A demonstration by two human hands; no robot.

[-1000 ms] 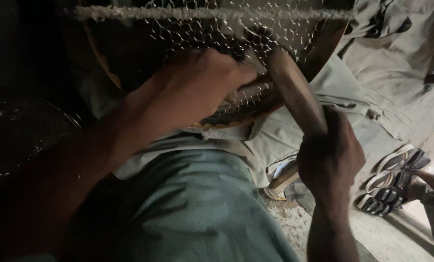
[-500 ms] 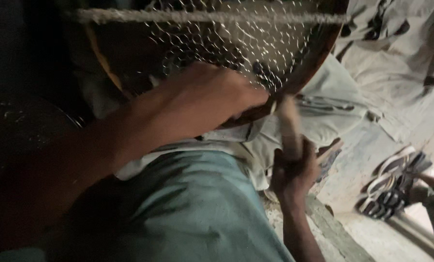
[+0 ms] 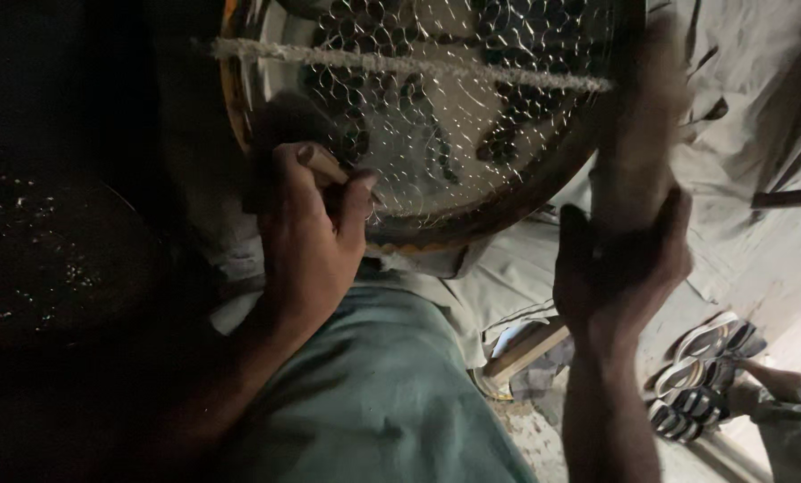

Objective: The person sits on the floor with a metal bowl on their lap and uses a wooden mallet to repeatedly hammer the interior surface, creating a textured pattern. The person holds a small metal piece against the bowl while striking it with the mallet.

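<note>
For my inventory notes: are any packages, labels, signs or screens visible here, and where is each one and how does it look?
None is visible. The view shows only a round hammered metal dish, a wooden mallet in the right hand, a small tool in the left hand, and sandals.

I see no packages, labels, signs or screens anywhere around me here.
</note>
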